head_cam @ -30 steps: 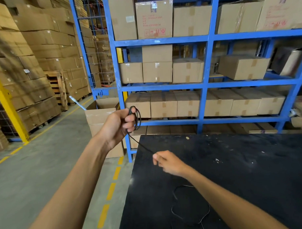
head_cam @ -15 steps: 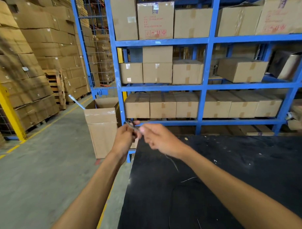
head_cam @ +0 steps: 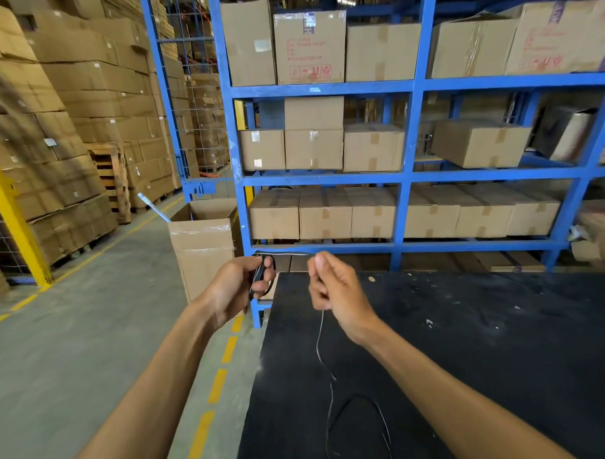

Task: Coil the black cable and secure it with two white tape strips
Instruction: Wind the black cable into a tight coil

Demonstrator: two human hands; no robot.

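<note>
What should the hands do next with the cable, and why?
Probably bring the right hand back to the left hand and lay one more loop onto the small coil held there. A stretch of the black cable runs taut between the hands, and a loose length trails down onto the black table, so coiling looks unfinished. No tape is in view.

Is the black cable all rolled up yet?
No. The left hand holds a few loops; the black cable trails to the table.
</note>
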